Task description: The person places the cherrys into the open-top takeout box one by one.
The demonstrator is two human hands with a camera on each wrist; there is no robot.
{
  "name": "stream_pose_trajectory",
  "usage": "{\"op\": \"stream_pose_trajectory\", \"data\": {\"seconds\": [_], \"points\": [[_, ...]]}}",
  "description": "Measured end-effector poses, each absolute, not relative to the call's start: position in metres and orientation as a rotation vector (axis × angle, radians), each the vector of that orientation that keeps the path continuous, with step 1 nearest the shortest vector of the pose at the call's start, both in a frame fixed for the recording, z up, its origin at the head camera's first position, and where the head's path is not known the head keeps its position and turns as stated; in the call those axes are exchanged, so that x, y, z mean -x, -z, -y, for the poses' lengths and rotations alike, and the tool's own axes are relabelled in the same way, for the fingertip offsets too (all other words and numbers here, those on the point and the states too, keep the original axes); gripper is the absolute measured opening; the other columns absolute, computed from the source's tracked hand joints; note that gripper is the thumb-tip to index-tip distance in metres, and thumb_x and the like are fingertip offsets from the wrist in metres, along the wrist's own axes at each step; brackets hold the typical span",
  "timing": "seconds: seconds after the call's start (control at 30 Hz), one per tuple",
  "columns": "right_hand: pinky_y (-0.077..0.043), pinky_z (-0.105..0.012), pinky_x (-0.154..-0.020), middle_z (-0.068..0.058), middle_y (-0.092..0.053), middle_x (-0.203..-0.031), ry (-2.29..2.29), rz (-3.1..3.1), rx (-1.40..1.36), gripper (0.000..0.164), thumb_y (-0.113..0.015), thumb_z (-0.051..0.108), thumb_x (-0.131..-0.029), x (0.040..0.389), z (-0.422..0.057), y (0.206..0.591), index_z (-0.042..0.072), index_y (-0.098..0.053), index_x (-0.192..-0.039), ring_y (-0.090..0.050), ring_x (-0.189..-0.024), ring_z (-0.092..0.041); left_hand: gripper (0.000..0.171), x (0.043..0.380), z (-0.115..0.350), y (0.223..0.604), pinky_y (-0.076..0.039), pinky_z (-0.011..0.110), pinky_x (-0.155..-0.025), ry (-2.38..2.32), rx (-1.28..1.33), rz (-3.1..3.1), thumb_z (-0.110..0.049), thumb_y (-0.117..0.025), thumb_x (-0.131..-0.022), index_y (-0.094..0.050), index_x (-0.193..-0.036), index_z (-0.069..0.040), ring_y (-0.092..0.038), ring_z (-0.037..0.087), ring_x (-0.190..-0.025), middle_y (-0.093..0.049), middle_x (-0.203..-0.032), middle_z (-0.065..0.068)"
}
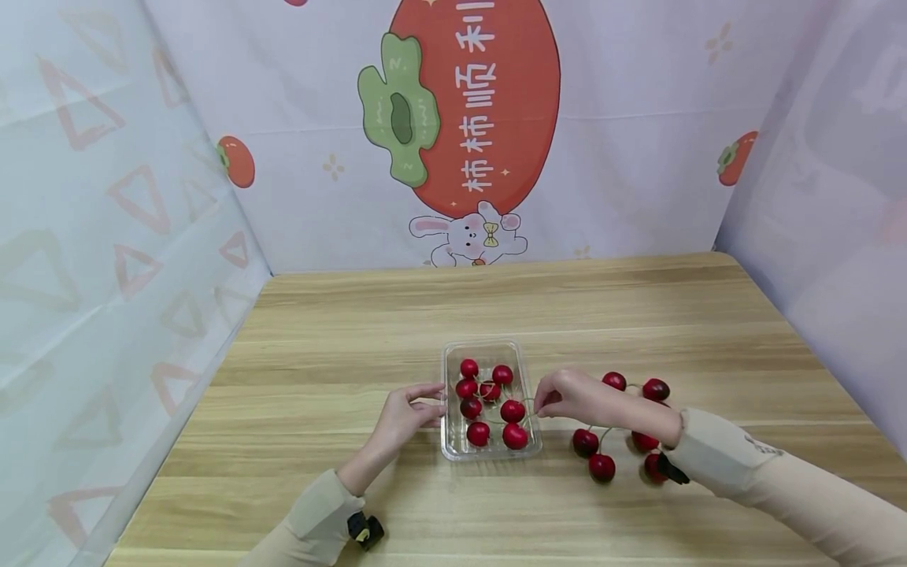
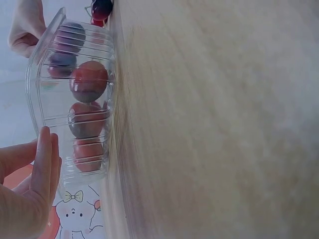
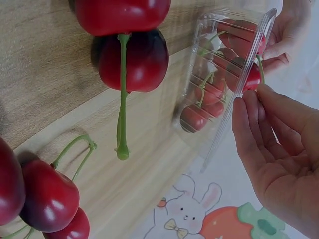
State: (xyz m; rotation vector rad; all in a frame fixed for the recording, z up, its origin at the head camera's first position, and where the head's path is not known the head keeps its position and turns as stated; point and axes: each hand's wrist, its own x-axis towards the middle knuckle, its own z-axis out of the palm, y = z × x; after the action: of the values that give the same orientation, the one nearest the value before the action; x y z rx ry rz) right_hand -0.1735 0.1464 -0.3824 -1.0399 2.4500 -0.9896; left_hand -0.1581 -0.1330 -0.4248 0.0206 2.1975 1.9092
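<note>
A clear plastic box (image 1: 492, 455) with several red cherries (image 1: 478, 434) inside stands on the table. My right hand (image 1: 570, 395) is at its right rim, thumb and fingertips pinching the green stem (image 3: 261, 70) of a cherry pair. Those two cherries (image 1: 515, 435) lie at the right side of the box, within its walls. On the opposite side, my left hand (image 1: 402, 417) touches the rim with nearly straight fingers. In the left wrist view, its fingertips (image 2: 45, 137) rest along the box's edge.
More stemmed cherries (image 1: 602, 468) lie on the wooden table (image 1: 340, 315) to the right, some under my right forearm. A printed cloth (image 1: 305, 205) hangs behind the table, and pale cloths flank it left and right.
</note>
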Motion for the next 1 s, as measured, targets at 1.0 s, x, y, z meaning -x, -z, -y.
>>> {"op": "stream_pose_trajectory", "data": {"seconds": [1.0], "points": [[-0.053, -0.018, -0.063, -0.005, -0.064, -0.084, 0.994, -2.443, 1.025, 0.009, -0.061, 0.004, -0.081, 0.178, -0.159, 0.374, 0.001, -0.065, -0.089, -0.057, -0.073, -0.008, 0.040, 0.156, 0.132, 0.423, -0.058, 0.032, -0.065, -1.916, -0.022, -2.190, 0.008, -0.061, -0.076, -0.051, -0.115, 0.012, -0.063, 0.013, -0.065, -0.058, -0.102, 0.024]]}}
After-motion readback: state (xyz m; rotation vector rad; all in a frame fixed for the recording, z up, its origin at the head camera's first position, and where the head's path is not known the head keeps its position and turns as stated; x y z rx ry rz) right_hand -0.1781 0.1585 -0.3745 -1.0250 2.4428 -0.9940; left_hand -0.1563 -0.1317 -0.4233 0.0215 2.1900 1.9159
